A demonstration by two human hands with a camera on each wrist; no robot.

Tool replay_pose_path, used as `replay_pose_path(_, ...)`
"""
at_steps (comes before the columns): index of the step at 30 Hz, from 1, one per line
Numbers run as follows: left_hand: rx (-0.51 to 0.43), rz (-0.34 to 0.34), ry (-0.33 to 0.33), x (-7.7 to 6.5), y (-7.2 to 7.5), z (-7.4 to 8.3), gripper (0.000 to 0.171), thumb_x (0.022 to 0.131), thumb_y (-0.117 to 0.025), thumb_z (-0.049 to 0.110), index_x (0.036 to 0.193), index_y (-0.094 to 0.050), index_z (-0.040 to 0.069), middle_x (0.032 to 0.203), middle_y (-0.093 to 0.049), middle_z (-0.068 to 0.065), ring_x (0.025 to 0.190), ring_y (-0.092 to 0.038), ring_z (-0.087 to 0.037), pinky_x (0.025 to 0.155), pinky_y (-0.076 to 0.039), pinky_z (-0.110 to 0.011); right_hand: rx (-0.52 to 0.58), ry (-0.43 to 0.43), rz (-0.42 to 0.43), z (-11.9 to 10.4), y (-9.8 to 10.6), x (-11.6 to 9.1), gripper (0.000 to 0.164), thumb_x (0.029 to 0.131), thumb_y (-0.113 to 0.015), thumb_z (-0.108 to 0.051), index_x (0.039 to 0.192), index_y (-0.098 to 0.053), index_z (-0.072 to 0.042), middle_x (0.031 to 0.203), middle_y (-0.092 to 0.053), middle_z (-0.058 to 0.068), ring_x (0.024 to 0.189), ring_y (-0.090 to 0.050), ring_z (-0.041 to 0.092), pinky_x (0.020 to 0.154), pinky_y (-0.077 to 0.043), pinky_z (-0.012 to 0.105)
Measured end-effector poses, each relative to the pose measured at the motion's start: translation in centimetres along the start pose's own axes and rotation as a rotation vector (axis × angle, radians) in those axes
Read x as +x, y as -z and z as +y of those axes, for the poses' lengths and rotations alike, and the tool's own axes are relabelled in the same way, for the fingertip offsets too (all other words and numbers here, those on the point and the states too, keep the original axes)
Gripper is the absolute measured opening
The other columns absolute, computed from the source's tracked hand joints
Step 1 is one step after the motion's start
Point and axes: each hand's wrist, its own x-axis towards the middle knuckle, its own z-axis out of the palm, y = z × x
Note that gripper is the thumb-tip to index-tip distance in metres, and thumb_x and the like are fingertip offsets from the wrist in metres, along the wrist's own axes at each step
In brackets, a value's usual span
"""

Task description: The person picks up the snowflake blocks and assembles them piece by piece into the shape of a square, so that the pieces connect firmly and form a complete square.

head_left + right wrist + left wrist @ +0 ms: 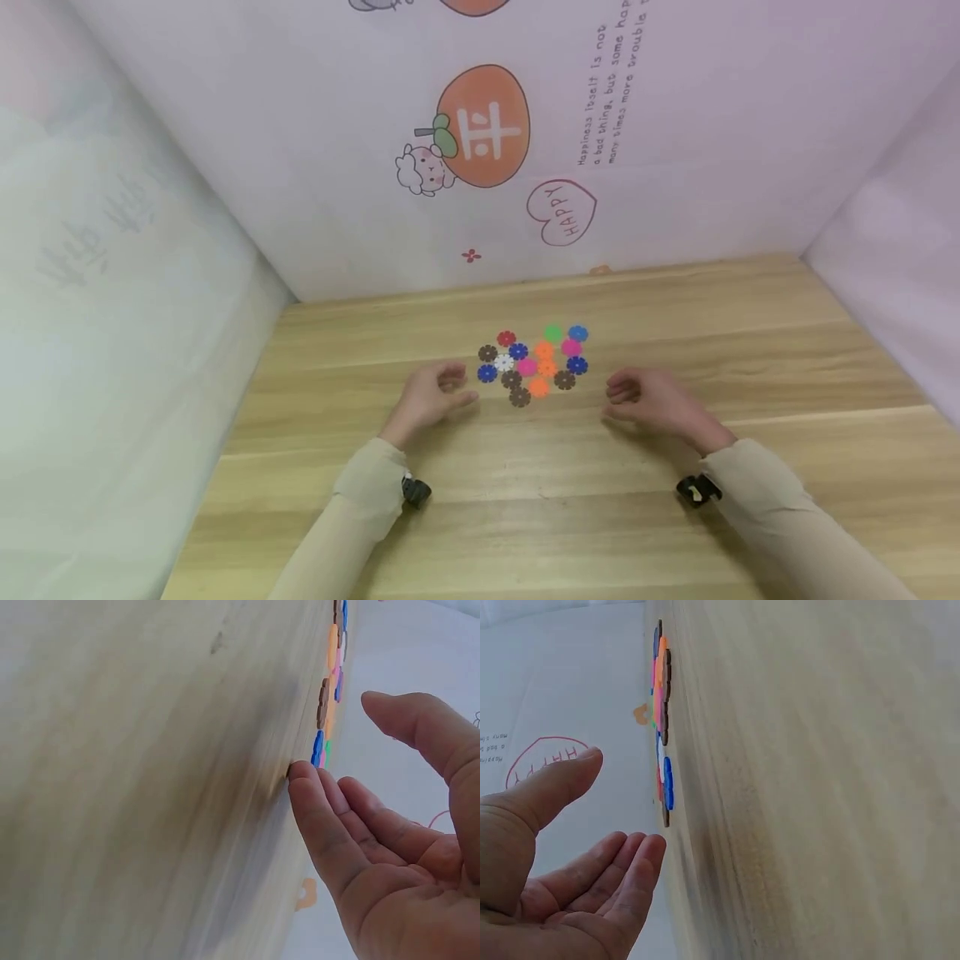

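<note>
A flat cluster of notched plastic discs lies on the wooden table between the two hands. It includes a red disc (506,338), a white disc (503,362), a green disc (552,333), a light blue disc (577,333), and several brown, dark blue, orange and pink ones. Left of the cluster is my left hand (431,398), its thumb and relaxed fingers apart with nothing between them. My right hand (654,402) is at the cluster's right side, fingers loosely bent and holding nothing. The dark blue disc (317,748) appears just beyond its fingertips in the right wrist view.
The wooden table (480,517) meets a white wall (337,167) printed with cartoon fruit and lettering at the back. White sheeting (112,333) hangs along the left, with more on the right. Small black cameras (416,492) are strapped at both wrists, over beige sleeves (337,533).
</note>
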Motion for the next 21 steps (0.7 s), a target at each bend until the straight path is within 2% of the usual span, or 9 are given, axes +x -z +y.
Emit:
replay_pose_path(9,0.011,-0.011,0.036,1.3,-0.6,0.2,0.059,0.083,-0.079,0.029,0.134,-0.058,0.008,0.132,-0.064,-0.009,0.122,-0.06,-0.026,0.106,-0.049,-0.041,0.011,-0.011,-0.019,-0.3,-0.3,1.3,0.051,0.088,-0.074,-0.024,0.124,-0.058,0.007,0.118,-0.067,0.02,0.108,-0.065,0.032,0.095,-0.055,0.046)
replay_pose_path(13,0.007,-0.025,0.025,1.8,-0.9,0.3,0.058,0.084,-0.079,0.027,0.134,-0.058,0.007,0.132,-0.064,-0.009,0.121,-0.061,-0.026,0.105,-0.049,-0.041,0.031,-0.007,-0.024,-0.3,-0.6,1.8,0.05,0.089,-0.073,-0.022,0.126,-0.057,0.007,0.12,-0.066,0.021,0.11,-0.064,0.034,0.096,-0.054,0.046)
replay_pose_path(21,0.023,-0.041,-0.01,2.7,-1.5,0.8,0.056,0.083,-0.079,0.023,0.132,-0.058,0.004,0.132,-0.064,-0.013,0.121,-0.061,-0.028,0.104,-0.05,-0.042,0.11,-0.053,0.002,-0.4,-0.8,2.8,0.052,0.09,-0.071,-0.023,0.131,-0.055,0.004,0.125,-0.065,0.02,0.114,-0.063,0.034,0.099,-0.053,0.047)
